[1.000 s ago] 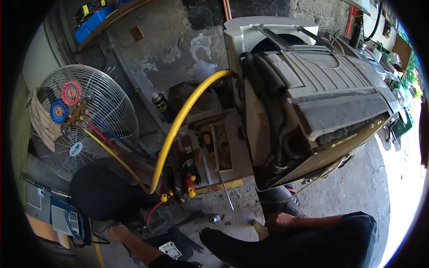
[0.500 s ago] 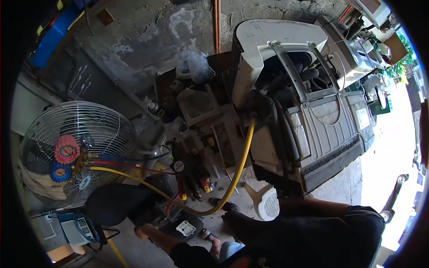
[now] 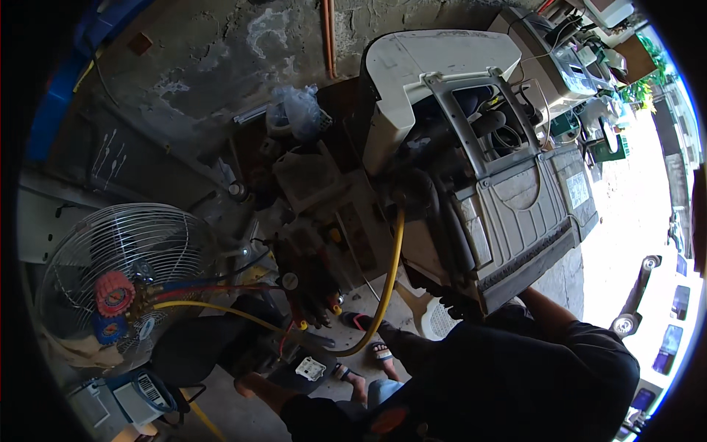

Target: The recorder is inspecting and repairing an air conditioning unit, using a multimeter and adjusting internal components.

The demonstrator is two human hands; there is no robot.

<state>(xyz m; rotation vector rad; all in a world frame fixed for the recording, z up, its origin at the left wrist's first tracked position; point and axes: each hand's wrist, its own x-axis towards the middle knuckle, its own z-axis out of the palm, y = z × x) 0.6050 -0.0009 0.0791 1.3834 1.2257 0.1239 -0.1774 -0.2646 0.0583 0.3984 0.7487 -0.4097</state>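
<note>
Yellow hose (image 3: 387,295) shifted rightward | washing machine (image 3: 479,199) tilted; hands hidden

Head view looks steeply down, from well above, at the cluttered floor (image 3: 221,96).

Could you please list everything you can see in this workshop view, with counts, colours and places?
Appliance casing: one, grey and white, tilted, centre right.
Hose: one, yellow, curving down from the casing.
Floor fan: one, metal cage, left.
Gauges: two, red and blue, on the fan.
Plastic bag: one, clear, upper centre.
Pipe: one, orange, on the wall.
Sandalled feet: two, on the floor below the hose.
Person's hands: not clearly visible; a forearm reaches under the casing.
</note>
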